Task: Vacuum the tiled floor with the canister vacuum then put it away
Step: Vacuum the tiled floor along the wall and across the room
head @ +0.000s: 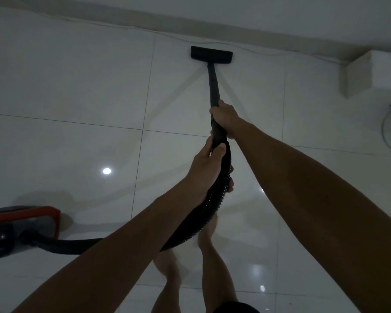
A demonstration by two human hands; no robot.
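A black vacuum wand is gripped by both hands. The right hand is wrapped around it higher up; the left hand is curled around the ribbed hose just behind. The floor head is set flat on the tiled floor near the wall. The red canister is seen at lower left.

No legible text, label, brand or number anywhere in view.

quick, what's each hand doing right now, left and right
Left hand: grips the hose where it joins the wand.
Right hand: grips the wand higher up.
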